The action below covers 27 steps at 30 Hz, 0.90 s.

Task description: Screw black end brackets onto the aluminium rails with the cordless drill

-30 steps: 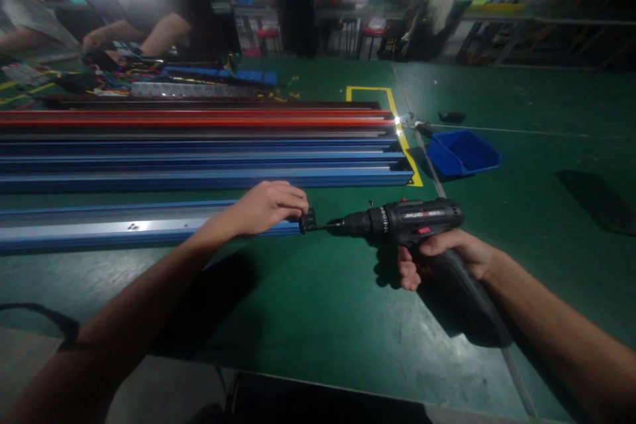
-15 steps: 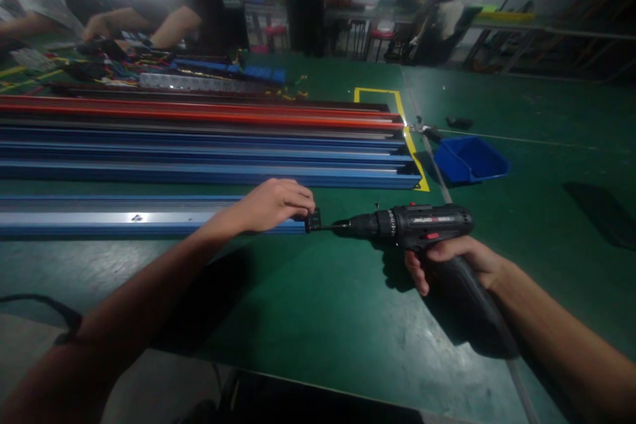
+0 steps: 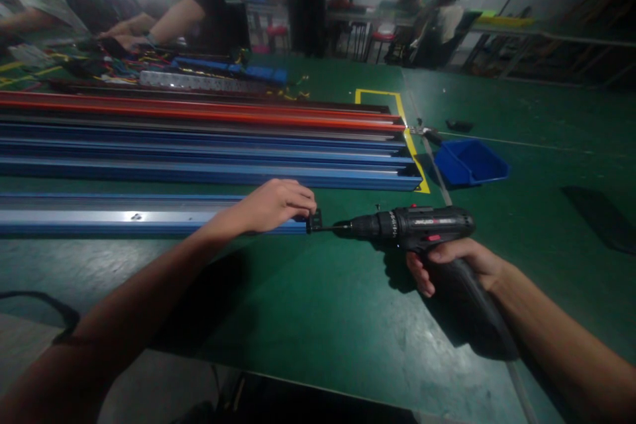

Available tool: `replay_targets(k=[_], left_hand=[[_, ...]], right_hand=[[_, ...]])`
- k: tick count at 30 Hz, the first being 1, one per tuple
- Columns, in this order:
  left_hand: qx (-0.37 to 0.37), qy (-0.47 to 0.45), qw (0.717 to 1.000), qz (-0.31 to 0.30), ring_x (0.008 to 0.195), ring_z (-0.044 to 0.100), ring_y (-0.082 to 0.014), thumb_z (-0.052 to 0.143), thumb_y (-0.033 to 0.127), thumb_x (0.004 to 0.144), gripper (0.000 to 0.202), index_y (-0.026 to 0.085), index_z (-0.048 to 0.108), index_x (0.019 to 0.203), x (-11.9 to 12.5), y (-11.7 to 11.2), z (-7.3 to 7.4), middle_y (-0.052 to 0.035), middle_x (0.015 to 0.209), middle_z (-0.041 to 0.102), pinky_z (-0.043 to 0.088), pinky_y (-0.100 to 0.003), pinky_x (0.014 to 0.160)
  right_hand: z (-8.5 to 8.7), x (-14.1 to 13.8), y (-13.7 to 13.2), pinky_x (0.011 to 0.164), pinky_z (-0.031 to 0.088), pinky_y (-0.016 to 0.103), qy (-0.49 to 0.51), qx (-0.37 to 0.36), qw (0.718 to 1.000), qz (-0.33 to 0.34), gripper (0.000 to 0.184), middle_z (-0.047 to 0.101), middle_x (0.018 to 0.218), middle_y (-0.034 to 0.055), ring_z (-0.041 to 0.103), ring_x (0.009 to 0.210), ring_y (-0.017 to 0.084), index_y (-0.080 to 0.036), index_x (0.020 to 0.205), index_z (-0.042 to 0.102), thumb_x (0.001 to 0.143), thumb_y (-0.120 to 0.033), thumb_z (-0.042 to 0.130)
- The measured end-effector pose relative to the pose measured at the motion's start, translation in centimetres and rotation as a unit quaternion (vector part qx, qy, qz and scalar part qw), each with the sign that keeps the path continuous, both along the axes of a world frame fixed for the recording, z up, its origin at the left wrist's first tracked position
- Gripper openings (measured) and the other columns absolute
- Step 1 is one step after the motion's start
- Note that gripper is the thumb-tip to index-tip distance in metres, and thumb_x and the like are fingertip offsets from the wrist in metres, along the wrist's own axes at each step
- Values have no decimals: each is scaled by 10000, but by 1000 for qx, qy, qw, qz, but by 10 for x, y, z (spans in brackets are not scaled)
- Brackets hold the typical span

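Note:
My right hand [image 3: 454,265] is wrapped round the grip of a black cordless drill [image 3: 432,222] lying sideways, its long thin bit [image 3: 334,228] pointing left. The bit's tip meets a small black end cap [image 3: 315,220] at the right end of a blue aluminium profile [image 3: 163,218]. My left hand [image 3: 278,205] rests over that end, fingers closed on the end cap; the fingertips are partly hidden behind it. A tiny screw [image 3: 377,207] stands on the table just behind the drill's chuck.
Behind lie several blue profiles [image 3: 298,171] and a red one [image 3: 248,111], ending near yellow tape [image 3: 399,103]. A blue bin [image 3: 472,162] stands behind the drill on the green table [image 3: 308,318]. A co-worker's arms [image 3: 173,23] reach over coloured wires at the back left.
Both hands, the drill and the profile hold nearly the same places. The view has shifted very slightly. At the back, the co-worker's hands have moved a little to the right.

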<state>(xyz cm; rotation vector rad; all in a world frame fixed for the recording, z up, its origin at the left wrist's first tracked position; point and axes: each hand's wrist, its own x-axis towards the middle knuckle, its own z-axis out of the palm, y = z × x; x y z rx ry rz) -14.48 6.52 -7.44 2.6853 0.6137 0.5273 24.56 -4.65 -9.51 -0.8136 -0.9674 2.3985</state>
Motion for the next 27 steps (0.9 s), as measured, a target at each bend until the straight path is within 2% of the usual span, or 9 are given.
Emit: replay_targets(k=[3, 6, 11, 19, 24, 27], left_hand=[[-1, 1, 1000, 0, 878, 640, -152, 574, 195, 993, 218, 266, 774, 945, -1, 0, 0, 11, 1065, 768, 453, -275, 823], [-7, 9, 1000, -3, 861, 622, -149, 578, 218, 1005, 203, 256, 768, 943, -1, 0, 0, 10, 1042, 760, 441, -274, 823], [-22, 3, 1000, -4, 869, 620, -152, 583, 242, 1009, 197, 248, 762, 928, 0, 0, 1, 3, 1024, 755, 440, -280, 844], [-19, 5, 1000, -4, 896, 647, -152, 574, 262, 1018, 210, 257, 775, 958, 0, 0, 1, -3, 1059, 758, 448, -301, 855], [-13, 4, 1000, -3, 888, 643, -153, 583, 261, 1011, 199, 270, 781, 988, -1, 0, 1, 1, 1081, 760, 453, -298, 852], [-19, 4, 1000, -4, 871, 630, -152, 582, 249, 1009, 202, 264, 777, 957, 0, -1, 2, 3, 1053, 759, 453, -294, 836]], right_hand=[[1, 0, 1, 735, 591, 274, -2, -7, 1000, -2, 194, 740, 849, 69, 739, 759, 196, -165, 959, 770, 854, -308, 691], [-5, 1, 2, 717, 602, 284, 30, 9, 999, -12, 219, 748, 863, 63, 737, 754, 202, -176, 966, 771, 806, -319, 727], [-6, 1, 2, 773, 613, 341, 35, -8, 999, -4, 222, 763, 911, 96, 749, 821, 228, -168, 1008, 779, 858, -294, 674], [4, 1, 5, 850, 589, 343, 52, -26, 998, 29, 282, 751, 959, 129, 759, 887, 237, -46, 1082, 734, 892, -240, 657], [4, 3, 6, 834, 584, 334, 50, -22, 998, 27, 275, 749, 949, 129, 759, 873, 234, -31, 1072, 729, 897, -231, 657], [1, 2, 4, 791, 586, 319, 42, -13, 999, 19, 247, 752, 926, 108, 753, 842, 223, -73, 1034, 746, 879, -252, 677]])
